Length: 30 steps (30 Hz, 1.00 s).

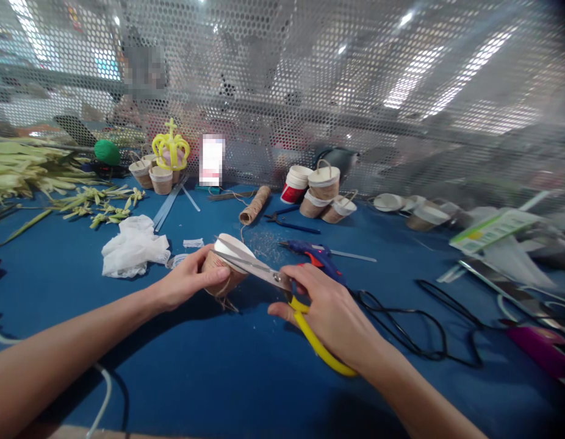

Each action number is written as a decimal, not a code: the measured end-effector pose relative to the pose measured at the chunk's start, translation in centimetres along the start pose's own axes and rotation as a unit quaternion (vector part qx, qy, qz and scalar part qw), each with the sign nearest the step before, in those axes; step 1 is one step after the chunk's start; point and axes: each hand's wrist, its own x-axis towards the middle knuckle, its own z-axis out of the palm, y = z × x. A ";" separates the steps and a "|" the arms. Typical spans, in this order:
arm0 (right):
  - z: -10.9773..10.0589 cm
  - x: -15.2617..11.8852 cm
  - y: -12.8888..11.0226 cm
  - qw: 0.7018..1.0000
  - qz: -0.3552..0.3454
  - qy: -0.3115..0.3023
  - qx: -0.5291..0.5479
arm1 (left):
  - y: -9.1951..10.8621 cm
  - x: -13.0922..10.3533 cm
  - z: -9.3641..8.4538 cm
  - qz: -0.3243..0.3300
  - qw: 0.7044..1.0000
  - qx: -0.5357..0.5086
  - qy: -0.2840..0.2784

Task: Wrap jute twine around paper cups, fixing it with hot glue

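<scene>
My left hand (193, 279) grips a small paper cup (234, 279) wrapped in brown twine, tilted with its white mouth upward. Loose twine ends hang below the cup. In my right hand (331, 308) is a pair of scissors (305, 314) with yellow handles. Its blades point left and lie across the cup's rim, close to my left thumb; whether they touch the cup I cannot tell. Behind the cup a roll of twine (255, 206) lies on the table, with a strand running down towards the cup. A blue glue gun (316, 253) rests just beyond my right hand.
Pliers (294, 224) and several twine-wrapped cups (323, 183) stand towards the back. White lace fabric (135, 247) and dried husks (30, 167) lie left. A black cable (415, 341) loops across the right side. A perforated metal screen (264, 91) closes off the back.
</scene>
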 end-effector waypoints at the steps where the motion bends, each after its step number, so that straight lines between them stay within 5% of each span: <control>1: 0.0 0.0 0.0 1.000 0.001 -0.001 0.002 | 0.0 0.0 0.0 0.001 1.000 0.001 0.000; 30: 0.0 -0.3 0.0 0.999 0.035 0.001 -0.014 | 0.7 0.1 0.1 0.026 0.995 0.090 0.028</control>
